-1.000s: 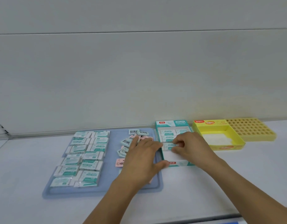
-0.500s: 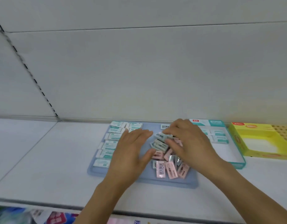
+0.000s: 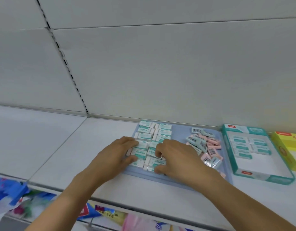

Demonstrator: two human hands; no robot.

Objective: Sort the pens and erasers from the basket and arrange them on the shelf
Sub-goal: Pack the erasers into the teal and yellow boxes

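My left hand (image 3: 118, 153) rests flat against eraser rows (image 3: 149, 144) on blue tray (image 3: 177, 178); right hand (image 3: 175, 157) pinches front eraser. Risk: shove too hard, neat rows skew, slide toward loose pile (image 3: 204, 147).

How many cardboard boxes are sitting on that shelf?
2: a teal box partly filled with erasers, right of the blue tray, and a yellow box at the far right, cut off by the frame edge.
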